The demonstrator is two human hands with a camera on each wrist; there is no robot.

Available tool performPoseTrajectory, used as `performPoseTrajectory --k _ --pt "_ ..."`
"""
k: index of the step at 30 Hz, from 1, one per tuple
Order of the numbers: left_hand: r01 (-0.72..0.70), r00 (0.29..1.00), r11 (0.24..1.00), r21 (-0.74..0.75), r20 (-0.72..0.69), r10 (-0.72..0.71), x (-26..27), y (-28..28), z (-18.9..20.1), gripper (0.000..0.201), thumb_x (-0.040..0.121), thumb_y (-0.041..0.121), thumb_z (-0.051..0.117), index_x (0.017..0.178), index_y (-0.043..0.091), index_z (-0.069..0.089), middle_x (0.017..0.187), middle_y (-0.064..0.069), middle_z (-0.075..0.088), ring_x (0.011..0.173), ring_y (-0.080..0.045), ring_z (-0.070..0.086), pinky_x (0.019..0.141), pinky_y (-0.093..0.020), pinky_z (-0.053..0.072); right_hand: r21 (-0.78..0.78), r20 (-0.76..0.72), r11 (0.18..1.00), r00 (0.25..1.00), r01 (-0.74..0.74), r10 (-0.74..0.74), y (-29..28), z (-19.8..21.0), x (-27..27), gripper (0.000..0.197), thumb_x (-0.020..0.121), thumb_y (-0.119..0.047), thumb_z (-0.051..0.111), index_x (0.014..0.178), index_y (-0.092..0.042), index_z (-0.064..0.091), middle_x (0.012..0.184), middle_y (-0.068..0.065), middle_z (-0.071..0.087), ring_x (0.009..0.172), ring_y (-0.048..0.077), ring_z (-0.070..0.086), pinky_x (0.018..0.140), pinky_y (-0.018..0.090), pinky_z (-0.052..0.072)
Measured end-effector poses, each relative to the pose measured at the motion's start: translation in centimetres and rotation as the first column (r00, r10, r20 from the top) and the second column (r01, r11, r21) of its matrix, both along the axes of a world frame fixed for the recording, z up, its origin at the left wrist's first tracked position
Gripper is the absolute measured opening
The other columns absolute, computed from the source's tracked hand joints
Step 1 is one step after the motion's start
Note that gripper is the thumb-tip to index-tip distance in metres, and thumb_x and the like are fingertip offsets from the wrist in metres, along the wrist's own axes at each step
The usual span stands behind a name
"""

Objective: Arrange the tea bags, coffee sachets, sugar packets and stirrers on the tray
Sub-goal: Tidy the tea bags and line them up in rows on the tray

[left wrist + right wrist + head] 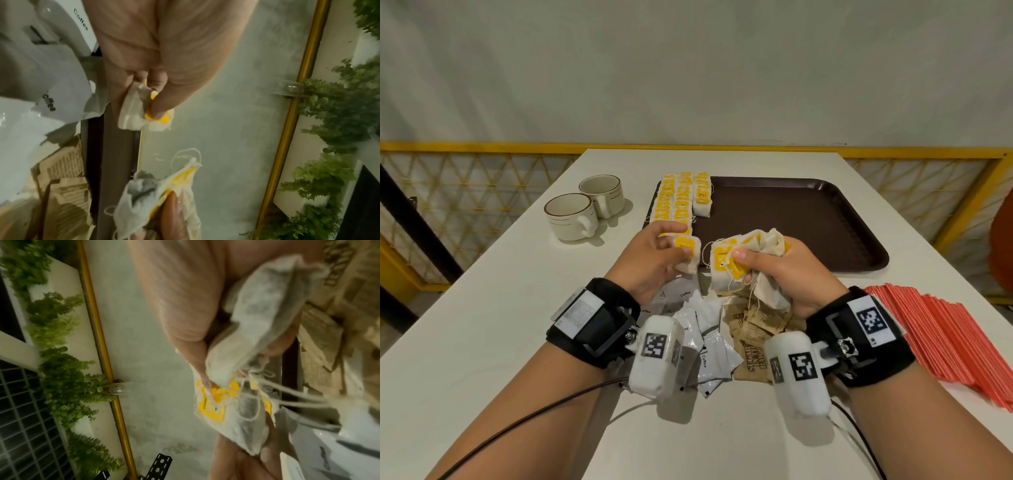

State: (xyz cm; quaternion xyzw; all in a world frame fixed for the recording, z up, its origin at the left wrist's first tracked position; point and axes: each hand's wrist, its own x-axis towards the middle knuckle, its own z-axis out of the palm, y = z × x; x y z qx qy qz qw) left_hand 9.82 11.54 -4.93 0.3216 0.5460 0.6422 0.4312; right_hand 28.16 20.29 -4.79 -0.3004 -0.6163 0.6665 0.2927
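Observation:
A brown tray [808, 219] lies at the table's far middle, with rows of yellow-tagged tea bags [678, 198] lined up along its left side. My left hand [657, 253] pinches a single tea bag [686, 255] [144, 113] just above the tray's near left corner. To its right, my right hand [784, 270] grips a bunch of tea bags [743, 263] [236, 386] with strings hanging loose. Under my wrists lie white coffee sachets [705, 329] and brown sugar packets [756, 329]. Red stirrers [945, 339] lie in a flat pile at the right.
Two cream cups [585, 209] stand left of the tray on the white table [500, 325]. A yellow railing [448, 147] runs behind the table. An orange object [1001, 253] shows at the right edge. Cables trail from both wrist cameras.

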Motion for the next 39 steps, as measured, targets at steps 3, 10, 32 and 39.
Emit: performPoseTrajectory --k 3,10,32,39 --pt "-0.013 0.989 0.999 0.040 -0.150 0.019 0.1 -0.1 -0.1 0.014 0.084 -0.007 0.061 0.090 0.006 0.061 0.074 -0.005 0.066 0.059 -0.008 0.064 0.053 -0.018 0.051 0.009 0.003 1.000 1.000 0.010 -0.010 0.0 0.0 -0.1 0.024 0.084 -0.007 0.068 0.105 0.004 0.067 0.098 0.015 0.073 0.089 0.024 0.070 0.079 0.030 0.058" --pt "-0.079 0.942 0.983 0.163 -0.310 0.127 0.1 -0.2 0.3 0.012 0.082 -0.002 0.067 0.088 0.009 0.066 0.086 -0.011 0.069 0.072 -0.011 0.064 0.063 -0.016 0.050 0.005 -0.039 0.997 0.996 -0.083 0.083 -0.4 0.4 0.2 0.022 0.084 -0.004 0.065 0.105 0.005 0.067 0.101 0.017 0.072 0.090 0.023 0.070 0.079 0.029 0.058" --pt "0.046 0.951 0.991 0.127 -0.309 -0.005 2.3 -0.1 -0.4 0.010 0.081 0.001 0.067 0.087 0.009 0.072 0.080 -0.001 0.074 0.076 -0.012 0.070 0.073 -0.022 0.056 -0.090 -0.129 0.992 0.987 0.087 -0.098 -0.5 -0.4 -0.9 0.028 0.084 -0.005 0.066 0.108 0.008 0.063 0.094 0.021 0.071 0.084 0.028 0.070 0.079 0.039 0.058" --pt "-0.062 0.916 0.992 0.109 -0.387 0.100 1.3 0.1 -0.4 0.010 0.085 0.010 0.066 0.076 0.008 0.069 0.062 0.006 0.067 0.056 -0.002 0.058 0.058 -0.015 0.047 -0.094 -0.114 0.991 0.988 0.098 -0.108 -0.5 0.0 -0.7 0.025 0.086 0.000 0.064 0.109 0.005 0.061 0.077 0.010 0.066 0.058 0.012 0.061 0.058 0.025 0.055"
